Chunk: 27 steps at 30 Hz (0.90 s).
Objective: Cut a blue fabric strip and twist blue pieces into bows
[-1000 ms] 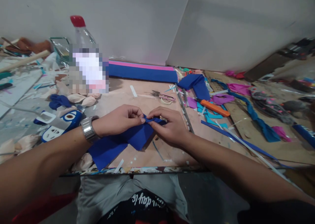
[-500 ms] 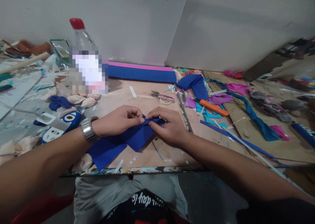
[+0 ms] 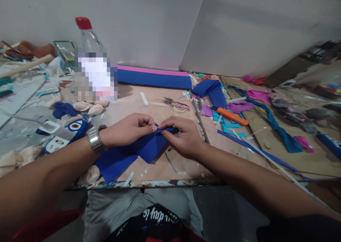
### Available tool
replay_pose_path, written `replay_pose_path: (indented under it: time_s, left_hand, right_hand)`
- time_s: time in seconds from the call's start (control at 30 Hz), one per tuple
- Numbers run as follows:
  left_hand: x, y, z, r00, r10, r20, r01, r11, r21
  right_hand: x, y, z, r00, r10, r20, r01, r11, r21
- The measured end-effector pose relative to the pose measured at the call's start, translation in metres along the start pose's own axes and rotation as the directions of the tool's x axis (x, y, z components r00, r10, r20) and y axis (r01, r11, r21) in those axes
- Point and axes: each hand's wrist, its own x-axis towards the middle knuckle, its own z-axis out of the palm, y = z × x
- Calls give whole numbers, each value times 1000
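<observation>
A piece of blue fabric hangs from both hands just above the table's front part, its lower left corner spread toward the edge. My left hand, with a metal watch on the wrist, pinches the fabric's upper edge between thumb and forefinger. Close against it, my right hand grips the same edge, which looks folded there. The fingertips nearly meet. Beyond the hands lie small thread snips. Part of the fabric is hidden behind the fingers.
A blue fabric strip lies along the wall. An orange box cutter rests on scraps at the right, near a metal ruler. At the left are a red-capped bottle, a blue-and-white item and several beige fabric bundles.
Both hands keep their pinch on the blue fabric in nearly the same place. The view has shifted very slightly.
</observation>
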Motion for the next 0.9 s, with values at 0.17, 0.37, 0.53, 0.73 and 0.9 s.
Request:
replay_pose_path:
  time_s: [0.17, 0.37, 0.53, 0.73, 0.9]
  left_hand:
    - [-1, 4, 1, 1000, -21, 20, 21, 1000, 9]
    - [-1, 3, 0, 1000, 10, -3, -10, 999, 32]
    - [-1, 1, 0, 1000, 22, -10, -21, 997, 72]
    - [-2, 3, 0, 1000, 29, -2, -29, 996, 82]
    - [-2, 3, 1, 998, 68, 4, -67, 990, 122]
  right_hand:
    - [1, -1, 0, 1000, -18, -4, 18, 1000, 0]
    - [1, -2, 0, 1000, -31, -2, 31, 999, 14]
    - [1, 0, 0, 999, -29, 18, 29, 1000, 2]
    - [1, -2, -1, 999, -29, 32, 29, 1000, -1]
    - [0, -3, -2, 999, -22, 50, 23, 1000, -18]
